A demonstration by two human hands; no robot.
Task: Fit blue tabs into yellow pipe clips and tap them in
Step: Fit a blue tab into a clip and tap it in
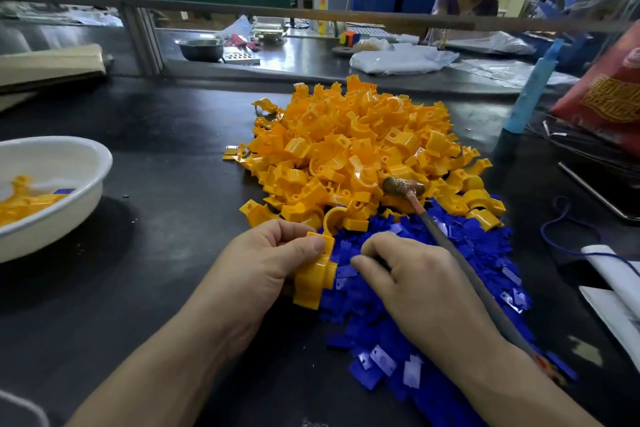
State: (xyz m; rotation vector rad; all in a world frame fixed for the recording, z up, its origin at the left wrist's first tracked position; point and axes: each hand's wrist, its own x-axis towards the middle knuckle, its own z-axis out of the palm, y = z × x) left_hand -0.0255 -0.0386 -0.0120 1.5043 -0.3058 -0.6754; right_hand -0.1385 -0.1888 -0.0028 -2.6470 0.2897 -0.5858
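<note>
Head view: left hand (273, 253) has its grip closed on one yellow pipe clip (317, 270), just left of the right hand (412, 274). Right grip is closed around the small hammer (403, 188) handle, fingertips (360, 262) picking among the blue tabs (391, 326). Advice: square tab to slot, seat it, then tap lightly. Counts: one hammer, one white bowl (52, 163); heaped clips (353, 149) and tabs uncountable.
</note>
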